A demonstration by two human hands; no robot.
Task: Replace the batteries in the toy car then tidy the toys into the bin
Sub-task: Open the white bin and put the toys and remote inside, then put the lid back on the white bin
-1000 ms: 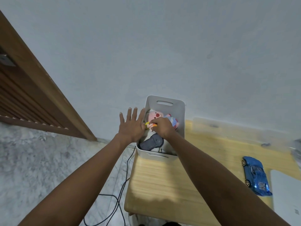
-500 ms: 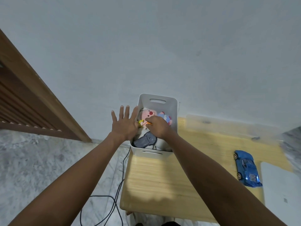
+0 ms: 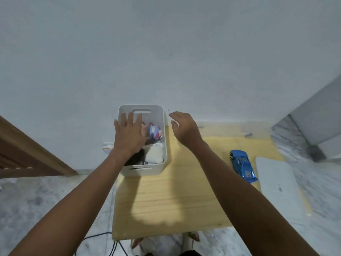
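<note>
A white bin with handle slots stands at the far left corner of the wooden table. Soft toys lie inside it: a blue, red and white one, a white one and something dark beneath. My left hand is spread flat over the bin's left half, fingers apart, covering part of its contents. My right hand hovers just right of the bin, fingers loosely curled and holding nothing. A blue toy car rests on the table at the right, apart from both hands.
A white flat device lies on the table's right edge beside the car. The wall runs right behind the bin. Cables trail on the marble floor left of the table. A wooden slatted frame stands at the left.
My right hand has come out of the bin and moved to its right side, empty. My left hand has shifted from beside the bin to over its contents. The view has swung left.
</note>
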